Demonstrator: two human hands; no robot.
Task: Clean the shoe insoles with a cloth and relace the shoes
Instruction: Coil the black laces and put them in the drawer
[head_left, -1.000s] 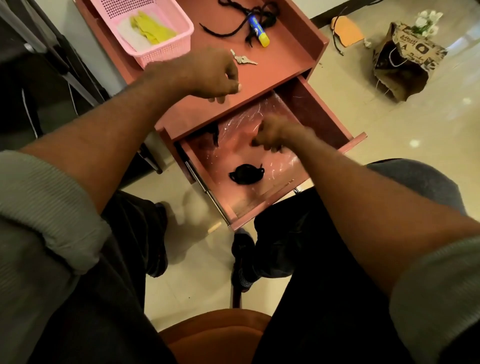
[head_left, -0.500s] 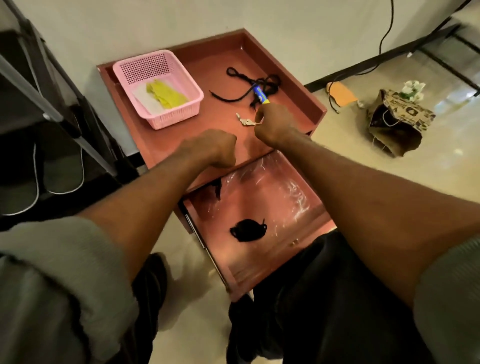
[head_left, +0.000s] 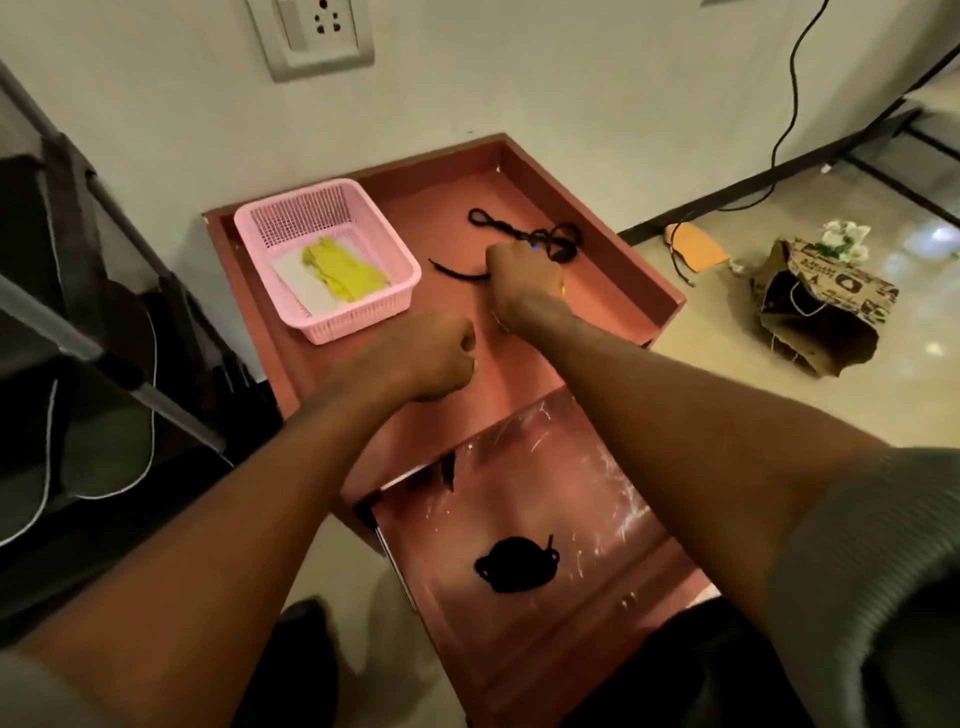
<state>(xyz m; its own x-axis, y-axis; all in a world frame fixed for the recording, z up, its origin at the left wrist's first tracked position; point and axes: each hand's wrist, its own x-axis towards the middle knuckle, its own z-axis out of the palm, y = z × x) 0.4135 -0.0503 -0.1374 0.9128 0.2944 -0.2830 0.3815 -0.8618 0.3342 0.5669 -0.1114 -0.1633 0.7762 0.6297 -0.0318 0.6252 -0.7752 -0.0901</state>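
Shoelaces (head_left: 524, 236) are lying in a black tangle at the back of the red surface (head_left: 613, 291), right of the pink basket (head_left: 327, 260) holding a yellow cloth (head_left: 345, 270). Reaching over them is the right hand (head_left: 522, 283), fingers curled downward; I cannot tell what they are pinching. Hovering nearer is the left hand (head_left: 431, 358), balled into a fist. Another coiled black lace (head_left: 517, 564) is sitting in the open drawer (head_left: 597, 597).

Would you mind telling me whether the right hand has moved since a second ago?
Yes. The right hand has left the open drawer and reached back across the tabletop to the black shoelace.
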